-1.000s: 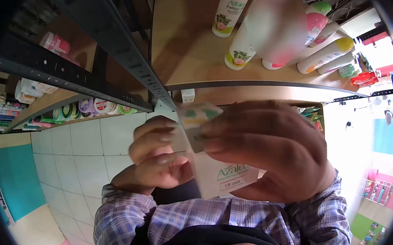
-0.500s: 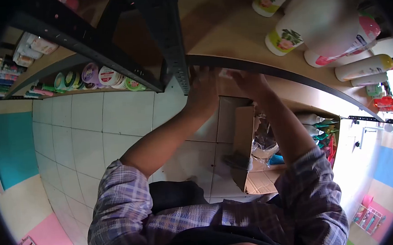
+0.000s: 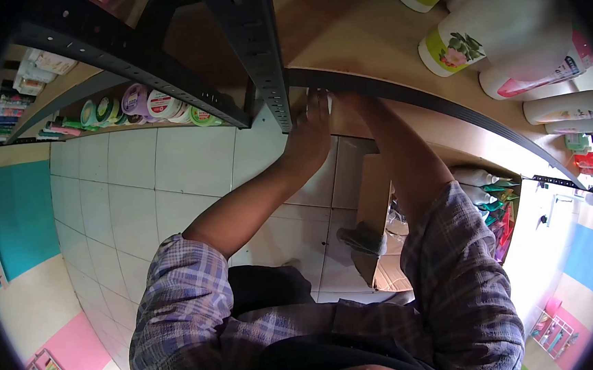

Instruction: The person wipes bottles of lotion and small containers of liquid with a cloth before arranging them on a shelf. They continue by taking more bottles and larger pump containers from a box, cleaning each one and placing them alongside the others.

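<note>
My left hand [image 3: 310,132] reaches up under the dark front edge of the wooden shelf [image 3: 407,95], fingers straight, with the tips hidden behind that edge. My right hand [image 3: 353,104] goes in beside it; only the wrist and the back of the hand show, the fingers are under the shelf. A sliver of a small white box [image 3: 330,100] shows between the two hands. Which hand grips it I cannot tell. Both plaid sleeves fill the lower part of the view.
A perforated metal upright [image 3: 260,57] stands just left of my left hand. White lotion bottles [image 3: 455,50] stand on the shelf above. An opened cardboard carton [image 3: 373,200] sits on the tiled floor [image 3: 173,187]. Round jars [image 3: 146,103] line a shelf at left.
A second ago both hands held the small white box close to the camera. They have since carried it forward under the shelf edge, and now reach further in.
</note>
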